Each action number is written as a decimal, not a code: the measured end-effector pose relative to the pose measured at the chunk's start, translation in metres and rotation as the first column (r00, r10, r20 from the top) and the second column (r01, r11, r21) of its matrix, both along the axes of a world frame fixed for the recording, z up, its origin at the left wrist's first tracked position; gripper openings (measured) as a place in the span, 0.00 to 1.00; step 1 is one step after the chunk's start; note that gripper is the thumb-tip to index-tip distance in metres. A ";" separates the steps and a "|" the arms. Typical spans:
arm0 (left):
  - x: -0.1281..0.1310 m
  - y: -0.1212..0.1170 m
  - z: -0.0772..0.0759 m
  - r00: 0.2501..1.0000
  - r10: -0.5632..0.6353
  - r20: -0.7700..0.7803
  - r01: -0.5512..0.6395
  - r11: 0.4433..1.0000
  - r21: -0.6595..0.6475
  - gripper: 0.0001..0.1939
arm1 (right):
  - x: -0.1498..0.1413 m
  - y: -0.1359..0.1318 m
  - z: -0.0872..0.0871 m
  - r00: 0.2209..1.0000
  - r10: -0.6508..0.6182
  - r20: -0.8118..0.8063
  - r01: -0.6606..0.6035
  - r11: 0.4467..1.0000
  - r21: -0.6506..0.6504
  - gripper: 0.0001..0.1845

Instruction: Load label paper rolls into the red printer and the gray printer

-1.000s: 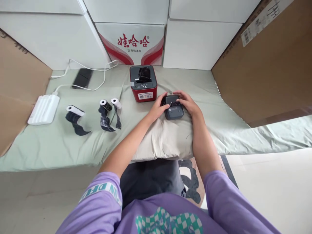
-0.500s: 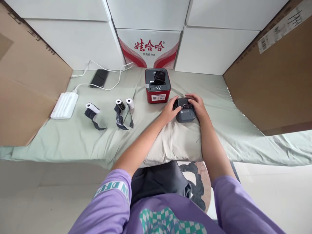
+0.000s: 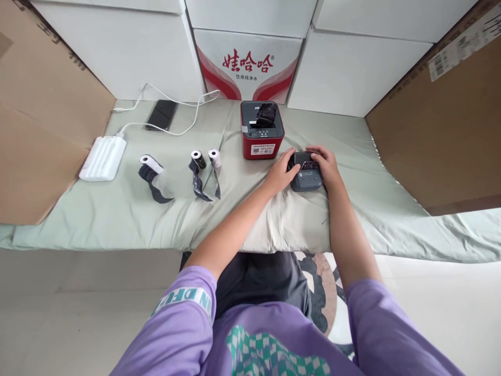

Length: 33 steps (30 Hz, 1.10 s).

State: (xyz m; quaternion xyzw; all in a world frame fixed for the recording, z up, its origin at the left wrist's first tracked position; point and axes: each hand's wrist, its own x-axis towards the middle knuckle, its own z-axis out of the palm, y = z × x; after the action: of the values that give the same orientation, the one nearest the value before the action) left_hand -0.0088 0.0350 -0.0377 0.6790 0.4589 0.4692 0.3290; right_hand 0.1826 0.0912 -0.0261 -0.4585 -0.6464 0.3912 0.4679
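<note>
A small dark grey label printer (image 3: 306, 181) lies on the cloth-covered table, a strip of dark printed paper showing across its middle. My left hand (image 3: 281, 171) grips its left side, thumb over the top edge. On the opposite side my right hand (image 3: 327, 164) holds it, with the fingers curled over the far right corner. Just behind and to the left stands a red and black printer (image 3: 262, 130) with a dark strip of paper curling from its top. What my fingertips press on is partly hidden.
Three paper rolls with unwound dark strips, a left one (image 3: 151, 163), a middle one (image 3: 199, 159) and a right one (image 3: 215, 157), lie left. Beyond them are a white power bank (image 3: 103, 159), a cable and a black phone (image 3: 161, 115). Cardboard boxes (image 3: 434, 136) flank both sides; white boxes (image 3: 352, 73) stand behind.
The view has shifted slightly, so everything on the table appears a little higher and mostly farther right. Both hands stay on the small printer with almost the same grip.
</note>
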 end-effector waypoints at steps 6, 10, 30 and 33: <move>0.000 0.000 0.002 1.000 0.018 -0.002 -0.018 1.000 -0.003 0.27 | -0.001 -0.001 0.001 0.999 -0.045 0.029 0.044 0.998 0.032 0.18; 0.000 0.001 0.005 1.000 0.026 -0.003 -0.026 1.000 0.006 0.26 | -0.001 -0.002 0.001 0.995 -0.087 0.042 0.084 0.994 0.071 0.19; -0.002 0.010 -0.004 0.998 -0.057 -0.013 0.058 0.997 0.041 0.26 | -0.095 -0.064 0.058 0.844 -0.136 0.518 -0.190 0.828 0.528 0.12; -0.001 0.013 -0.001 0.999 -0.031 -0.034 0.030 0.999 -0.025 0.21 | -0.101 -0.055 0.054 0.849 -0.185 0.495 -0.132 0.833 0.537 0.12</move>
State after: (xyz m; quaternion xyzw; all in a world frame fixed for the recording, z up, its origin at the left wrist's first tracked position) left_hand -0.0098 0.0481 -0.0384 0.6898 0.4599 0.4465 0.3365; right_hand 0.0813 0.0357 0.0276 -0.4024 -0.8275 0.0396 0.3895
